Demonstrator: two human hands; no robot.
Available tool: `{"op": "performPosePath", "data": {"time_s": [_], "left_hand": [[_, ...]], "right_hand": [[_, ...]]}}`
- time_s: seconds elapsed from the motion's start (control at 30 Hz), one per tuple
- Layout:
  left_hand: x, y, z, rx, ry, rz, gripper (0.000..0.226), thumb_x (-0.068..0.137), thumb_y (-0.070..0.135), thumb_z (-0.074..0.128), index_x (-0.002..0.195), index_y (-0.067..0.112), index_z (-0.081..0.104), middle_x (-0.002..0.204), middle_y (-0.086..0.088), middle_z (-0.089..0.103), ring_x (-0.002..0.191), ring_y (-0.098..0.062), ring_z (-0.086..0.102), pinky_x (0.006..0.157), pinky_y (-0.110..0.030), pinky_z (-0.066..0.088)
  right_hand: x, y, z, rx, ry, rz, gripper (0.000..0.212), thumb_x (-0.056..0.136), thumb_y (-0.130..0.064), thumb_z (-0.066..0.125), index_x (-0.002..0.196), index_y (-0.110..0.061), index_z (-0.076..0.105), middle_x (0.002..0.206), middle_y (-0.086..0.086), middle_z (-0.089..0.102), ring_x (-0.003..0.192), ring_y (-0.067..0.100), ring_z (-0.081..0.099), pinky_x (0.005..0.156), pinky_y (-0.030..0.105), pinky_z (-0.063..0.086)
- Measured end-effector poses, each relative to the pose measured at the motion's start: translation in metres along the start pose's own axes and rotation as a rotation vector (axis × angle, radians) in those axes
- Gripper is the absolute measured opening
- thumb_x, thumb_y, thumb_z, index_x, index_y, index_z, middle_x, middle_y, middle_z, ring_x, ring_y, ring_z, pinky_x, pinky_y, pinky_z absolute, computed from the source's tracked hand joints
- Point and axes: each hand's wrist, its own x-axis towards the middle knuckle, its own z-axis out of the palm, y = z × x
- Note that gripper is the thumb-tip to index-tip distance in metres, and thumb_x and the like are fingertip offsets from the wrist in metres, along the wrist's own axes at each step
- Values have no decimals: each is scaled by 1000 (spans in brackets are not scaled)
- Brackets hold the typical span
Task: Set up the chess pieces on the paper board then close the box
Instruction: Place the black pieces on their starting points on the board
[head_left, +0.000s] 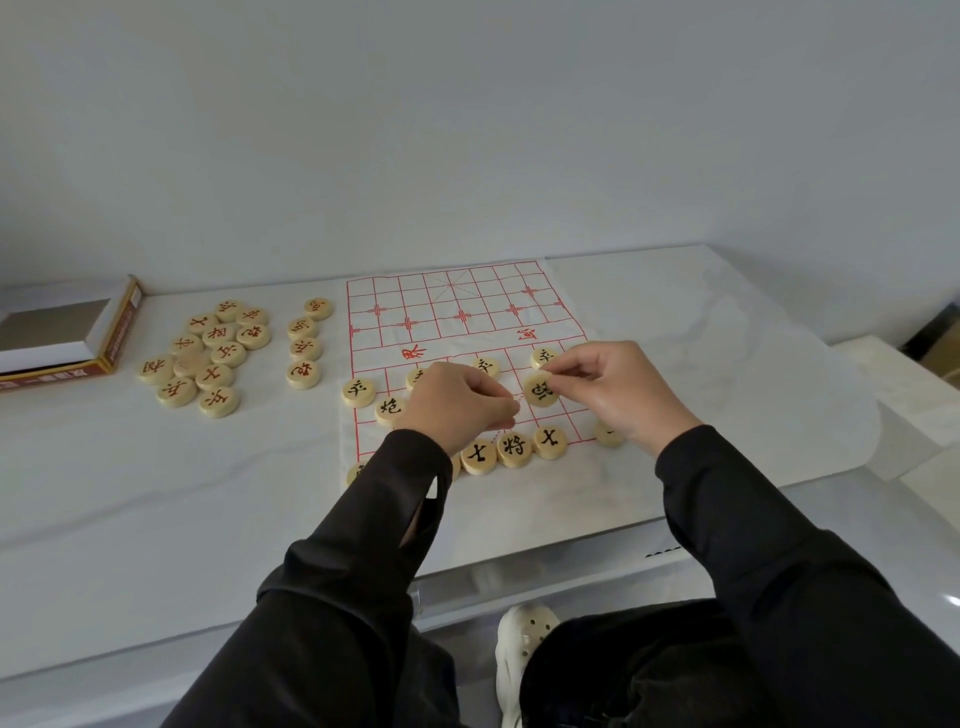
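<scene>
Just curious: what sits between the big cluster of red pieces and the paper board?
Four red-lettered chess pieces in a loose column, shown in the head view.

Right grip (618, 389) pinches a black-marked piece (540, 391) over the paper board (415, 312) (red pieces (208, 353) lie left).

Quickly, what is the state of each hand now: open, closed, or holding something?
Left hand: curled; it cannot be told whether it holds anything.
Right hand: pinches a black piece.
</scene>
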Motion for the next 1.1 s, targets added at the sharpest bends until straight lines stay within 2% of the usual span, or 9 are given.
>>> {"op": "performPosePath", "data": {"time_s": [0.1,0.23,0.37,0.5,0.67,0.77,0.83,0.93,1.1], "left_hand": [[4,-2,1,155,116,88,7,83,13,65,76,12,69,71,-2,68,66,-11,65,69,-21,55],[7,-6,4,411,170,205,11,85,14,59,89,16,70,85,3,64,78,-12,57,74,-22,49],[8,-7,7,516,179,239,20,88,14,52,99,17,69,90,6,60,84,-10,53,76,-20,45],[6,-7,8,574,146,226,22,89,16,51,103,19,67,99,4,64,88,-11,54,81,-24,50],[2,-8,18,760,29,329,30,89,35,54,115,23,61,110,4,60,102,-13,50,87,-29,47],[3,-8,29,860,-40,365,43,85,48,57,120,24,59,114,4,59,110,-15,44,90,-31,43],[4,-8,34,910,-44,396,47,83,52,57,121,24,58,114,4,60,110,-16,44,88,-30,42],[4,-8,37,937,-43,430,45,85,49,56,122,24,57,114,4,59,111,-16,43,86,-29,39],[3,-8,40,942,-60,425,38,88,43,53,120,23,59,111,2,61,108,-17,45,85,-29,43]], "right_hand": [[2,4,-13,-152,66,-30,15,85,-7,64,96,-13,71,92,-2,66,87,9,58,72,8,42],[0,11,-19,-363,-110,11,16,88,-7,60,97,-15,72,93,-6,63,91,9,56,78,15,38],[1,15,-19,-463,-213,52,17,89,-8,59,95,-19,71,103,-4,64,98,11,55,86,20,39],[1,15,-16,-508,-256,71,19,91,-9,57,100,-18,71,109,-2,64,99,11,54,85,19,38],[1,20,-14,-618,-246,24,18,90,-10,57,98,-16,72,111,2,64,107,18,56,90,22,41],[0,21,-20,-632,-220,22,14,86,-20,64,98,-22,72,115,3,58,110,20,52,95,28,41],[-4,19,-23,-652,-250,36,24,80,-27,71,103,-26,69,116,2,54,112,19,48,96,29,39],[-8,15,-22,-757,-297,17,38,75,-30,76,111,-25,65,111,-2,56,109,16,43,95,30,39],[-6,19,-18,-753,-285,-25,34,79,-19,73,112,-25,66,111,-1,57,109,17,45,95,29,41]]}}
